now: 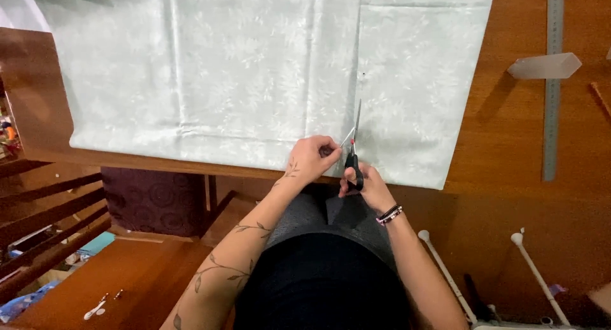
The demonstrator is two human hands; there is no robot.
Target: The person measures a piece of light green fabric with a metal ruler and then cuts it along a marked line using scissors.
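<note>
At the near edge of a wooden table (509,145), a pale green patterned fabric (242,69) lies spread flat, its lower hem just short of the table's front edge. The right hand (366,187) is closed round the black handles of a pair of scissors (354,152), whose blades point away from the person into the cloth along a fold line. The left hand (313,158) sits just beside them, its fingers pinched on the hem of the fabric and lifting it slightly. Judging from this, the cut is at its very start, at the hem; carrying it on would call for keeping the cloth taut with the left hand and steering the blades straight along the crease. Whether the blades are parted or shut is hard to tell, since they look like a single thin line. A long metal ruler (552,82) and a pale pointed block (544,66) lie well apart to the right. The top of the fabric is cut off by the frame.
</note>
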